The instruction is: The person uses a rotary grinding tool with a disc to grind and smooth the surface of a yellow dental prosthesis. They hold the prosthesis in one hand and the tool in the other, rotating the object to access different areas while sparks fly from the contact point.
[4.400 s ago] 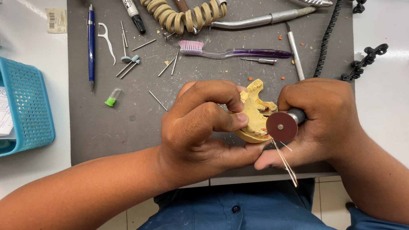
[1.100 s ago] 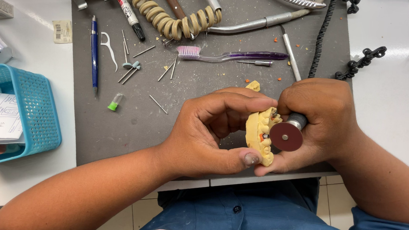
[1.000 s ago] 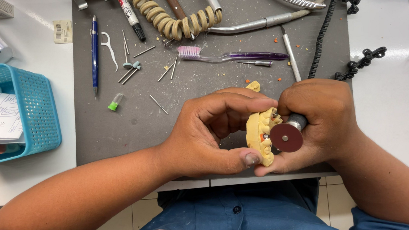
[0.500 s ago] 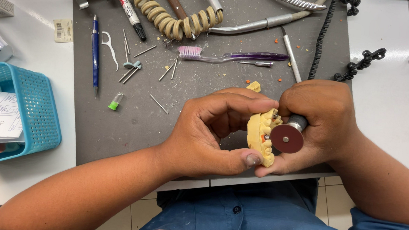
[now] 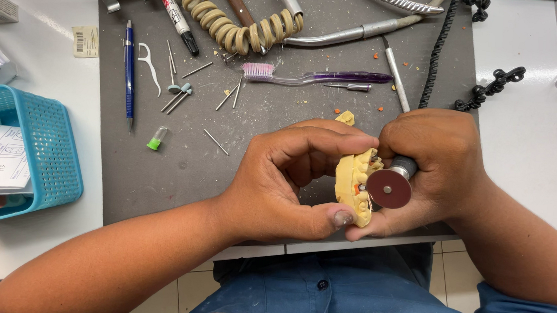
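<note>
Hands working a dental cast.
Left hand (image 5: 283, 182) is gripping the cast (image 5: 353, 183); right hand (image 5: 435, 169) is clutching a disc tool (image 5: 389, 188) touching it.

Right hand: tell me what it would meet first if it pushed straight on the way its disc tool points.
Most likely the yellow dental cast, which sits directly beside the dark red disc that the right hand holds. The left hand grips the cast just behind. Depth is unclear.

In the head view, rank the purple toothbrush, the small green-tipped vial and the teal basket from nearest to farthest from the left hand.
From the left hand:
1. Purple toothbrush, just beyond the knuckles on the grey mat.
2. Green-tipped vial, further left on the mat.
3. Teal basket, off the mat at the far left.
</note>
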`<state>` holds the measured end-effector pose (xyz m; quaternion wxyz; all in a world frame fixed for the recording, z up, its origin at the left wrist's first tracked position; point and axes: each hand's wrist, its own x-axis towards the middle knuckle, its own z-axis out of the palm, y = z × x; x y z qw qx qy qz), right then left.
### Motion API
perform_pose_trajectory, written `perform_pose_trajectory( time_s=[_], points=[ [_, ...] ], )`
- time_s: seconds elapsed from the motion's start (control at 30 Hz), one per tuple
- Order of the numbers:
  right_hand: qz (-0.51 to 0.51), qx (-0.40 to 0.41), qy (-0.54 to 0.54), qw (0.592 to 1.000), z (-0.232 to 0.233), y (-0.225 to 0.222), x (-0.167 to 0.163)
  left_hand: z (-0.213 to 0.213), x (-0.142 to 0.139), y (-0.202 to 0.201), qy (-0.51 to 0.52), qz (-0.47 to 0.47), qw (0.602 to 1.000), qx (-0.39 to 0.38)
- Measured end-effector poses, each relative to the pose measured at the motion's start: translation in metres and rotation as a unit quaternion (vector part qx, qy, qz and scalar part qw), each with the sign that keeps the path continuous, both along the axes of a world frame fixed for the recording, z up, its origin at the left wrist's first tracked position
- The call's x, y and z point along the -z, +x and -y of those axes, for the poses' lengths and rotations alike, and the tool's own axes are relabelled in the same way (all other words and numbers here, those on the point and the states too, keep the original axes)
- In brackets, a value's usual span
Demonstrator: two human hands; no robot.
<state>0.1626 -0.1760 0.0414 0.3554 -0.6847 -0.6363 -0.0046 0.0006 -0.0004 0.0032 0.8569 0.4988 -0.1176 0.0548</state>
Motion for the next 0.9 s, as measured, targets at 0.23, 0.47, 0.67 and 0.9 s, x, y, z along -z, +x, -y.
perform_pose_trajectory(
  time_s=[0.23,0.47,0.67,0.9],
  points=[
    [-0.004,-0.001,-0.004,1.000,0.0004,0.0003,-0.0008,-0.0002,0.0003,0.0002,-0.004,0.008,1.000,0.000],
    [0.000,-0.002,0.001,1.000,0.0001,0.0004,-0.0005,-0.0001,0.0004,0.0005,-0.006,0.008,1.000,-0.001],
    [0.005,0.001,0.001,1.000,0.0011,-0.0015,-0.0006,0.0012,-0.0001,0.0005,-0.001,0.012,1.000,-0.002],
    [0.002,-0.005,0.008,1.000,0.0000,-0.0002,-0.0001,0.0006,-0.0003,-0.0001,0.002,0.010,1.000,-0.004]
  ],
)
